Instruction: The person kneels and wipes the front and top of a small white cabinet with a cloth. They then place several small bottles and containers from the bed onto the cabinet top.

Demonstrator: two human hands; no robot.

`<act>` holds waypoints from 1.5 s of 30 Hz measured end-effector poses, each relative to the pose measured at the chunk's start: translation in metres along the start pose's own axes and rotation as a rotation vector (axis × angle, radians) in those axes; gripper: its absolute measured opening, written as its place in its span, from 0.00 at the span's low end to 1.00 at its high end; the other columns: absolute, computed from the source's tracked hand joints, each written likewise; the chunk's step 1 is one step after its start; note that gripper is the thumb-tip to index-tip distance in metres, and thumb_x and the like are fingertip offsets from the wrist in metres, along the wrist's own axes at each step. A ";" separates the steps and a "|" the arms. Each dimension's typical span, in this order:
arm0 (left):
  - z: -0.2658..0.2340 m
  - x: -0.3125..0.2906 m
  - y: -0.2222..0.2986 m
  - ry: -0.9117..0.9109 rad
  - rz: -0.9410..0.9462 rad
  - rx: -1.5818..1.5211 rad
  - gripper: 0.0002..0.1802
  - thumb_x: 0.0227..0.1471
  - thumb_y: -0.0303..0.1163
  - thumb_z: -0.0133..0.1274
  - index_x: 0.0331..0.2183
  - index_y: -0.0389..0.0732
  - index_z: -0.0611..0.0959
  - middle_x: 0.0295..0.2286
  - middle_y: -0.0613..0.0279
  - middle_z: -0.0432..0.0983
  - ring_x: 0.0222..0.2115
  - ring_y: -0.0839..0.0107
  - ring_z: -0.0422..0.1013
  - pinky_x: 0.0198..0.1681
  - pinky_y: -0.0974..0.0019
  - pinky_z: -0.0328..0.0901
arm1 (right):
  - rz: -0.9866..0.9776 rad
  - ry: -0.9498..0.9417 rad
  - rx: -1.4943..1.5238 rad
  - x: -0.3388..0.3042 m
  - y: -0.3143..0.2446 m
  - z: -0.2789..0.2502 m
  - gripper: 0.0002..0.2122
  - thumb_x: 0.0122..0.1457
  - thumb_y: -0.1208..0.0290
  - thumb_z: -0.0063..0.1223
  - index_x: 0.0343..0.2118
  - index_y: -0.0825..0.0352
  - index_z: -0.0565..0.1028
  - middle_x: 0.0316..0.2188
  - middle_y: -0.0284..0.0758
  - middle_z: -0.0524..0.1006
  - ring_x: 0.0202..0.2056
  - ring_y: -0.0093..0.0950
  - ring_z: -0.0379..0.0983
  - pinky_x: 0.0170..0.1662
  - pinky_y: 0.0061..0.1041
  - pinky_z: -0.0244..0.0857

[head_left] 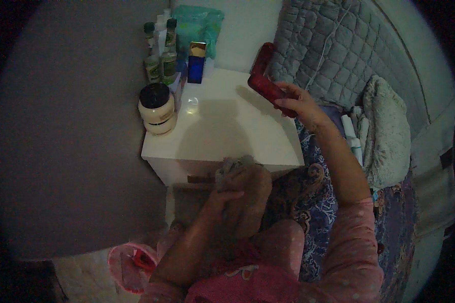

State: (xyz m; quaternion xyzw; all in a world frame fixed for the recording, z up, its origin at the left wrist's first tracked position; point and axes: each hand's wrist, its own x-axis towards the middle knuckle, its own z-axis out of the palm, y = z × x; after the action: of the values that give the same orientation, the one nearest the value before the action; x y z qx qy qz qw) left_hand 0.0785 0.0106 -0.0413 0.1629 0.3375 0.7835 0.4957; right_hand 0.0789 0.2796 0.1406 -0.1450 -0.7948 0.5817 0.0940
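Note:
In my right hand (pixel 296 103) is a long, rounded, dark red object (pixel 270 91), held above the right side of a white cabinet top (pixel 258 141). A second dark red piece (pixel 262 59) stands at an angle by its far end; I cannot tell whether the two are joined. My left hand (pixel 225 194) is closed on a crumpled greyish cloth (pixel 232 169) at the cabinet's front edge. Shadow hides part of its fingers. Cream jars (pixel 156 121), one with a black lid (pixel 154 95), stand at the cabinet's left edge.
Green-capped bottles (pixel 168 63), a blue bottle with a gold cap (pixel 195 68) and a teal plastic bag (pixel 202 22) crowd the back left. To the right are a grey quilted cushion (pixel 318 45), a patterned bedcover (pixel 313 212) and a pale folded blanket (pixel 387 131). A pink basket (pixel 117 270) is below left.

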 end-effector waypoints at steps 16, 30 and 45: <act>0.006 -0.003 0.010 0.100 -0.077 0.105 0.36 0.38 0.23 0.57 0.53 0.37 0.66 0.50 0.58 0.66 0.50 0.67 0.62 0.53 0.64 0.57 | -0.273 0.384 -0.045 0.145 0.034 0.024 0.31 0.42 0.67 0.67 0.47 0.71 0.63 0.36 0.38 0.71 0.37 0.29 0.70 0.40 0.28 0.67; -0.043 -0.026 0.007 0.314 -0.206 -0.070 0.36 0.38 0.23 0.58 0.52 0.37 0.67 0.49 0.58 0.66 0.50 0.67 0.63 0.53 0.63 0.58 | -0.334 0.469 -0.203 0.309 0.087 0.050 0.24 0.43 0.71 0.64 0.43 0.70 0.67 0.37 0.39 0.74 0.38 0.29 0.72 0.42 0.28 0.68; -0.044 -0.014 0.000 0.318 -0.226 -0.092 0.36 0.38 0.24 0.58 0.52 0.37 0.67 0.49 0.58 0.66 0.49 0.67 0.63 0.52 0.62 0.59 | -0.415 0.314 -0.108 0.320 0.097 0.065 0.27 0.43 0.74 0.63 0.48 0.70 0.65 0.40 0.42 0.74 0.41 0.34 0.72 0.46 0.31 0.66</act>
State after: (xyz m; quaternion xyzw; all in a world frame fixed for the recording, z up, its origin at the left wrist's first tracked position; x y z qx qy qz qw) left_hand 0.0592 -0.0177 -0.0720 -0.0245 0.3917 0.7532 0.5278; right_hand -0.2306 0.3575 0.0223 -0.0724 -0.8132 0.4770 0.3254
